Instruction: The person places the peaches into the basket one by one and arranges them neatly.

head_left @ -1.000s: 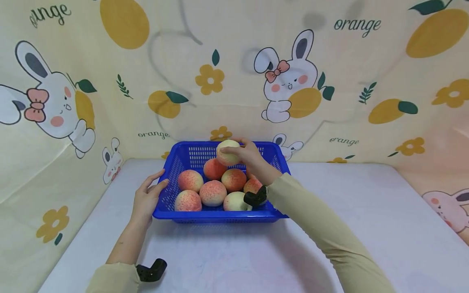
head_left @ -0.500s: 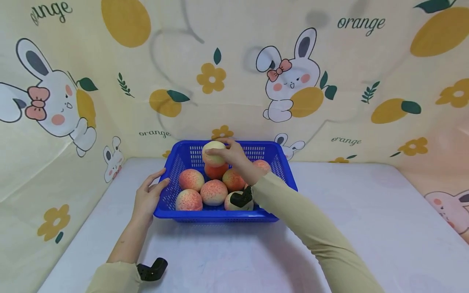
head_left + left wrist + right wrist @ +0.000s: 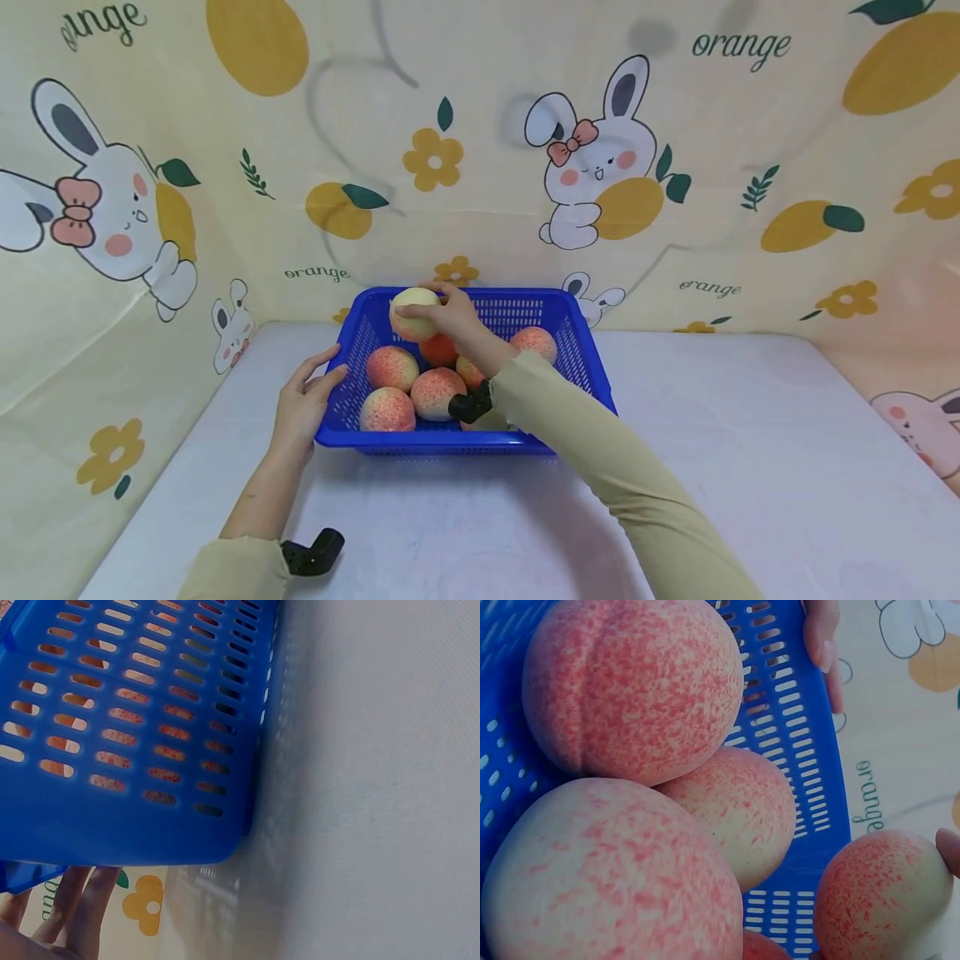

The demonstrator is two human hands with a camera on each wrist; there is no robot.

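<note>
A blue slotted basket (image 3: 577, 354) stands on the table with several pink-speckled peaches (image 3: 437, 392) in it. My right hand (image 3: 444, 313) grips a paler, yellowish peach (image 3: 411, 310) in the air over the basket's back left corner. In the right wrist view that held peach (image 3: 881, 896) shows at the lower right, above the basket wall (image 3: 787, 712), with large peaches (image 3: 630, 690) close to the lens. My left hand (image 3: 309, 393) rests with straight fingers against the basket's left side. The left wrist view shows the basket's outer wall (image 3: 135, 750) and those fingers (image 3: 75, 900) beyond its corner.
A pale, white-covered table (image 3: 750, 450) stretches out to the right and front of the basket. A cartoon rabbit-and-orange backdrop (image 3: 600, 167) walls in the back and both sides. Black wrist mounts (image 3: 311, 552) sit on both forearms.
My right hand has carried the pale peach leftward along the back of the basket, uncovering a peach at the back right. The left hand has stayed where it was.
</note>
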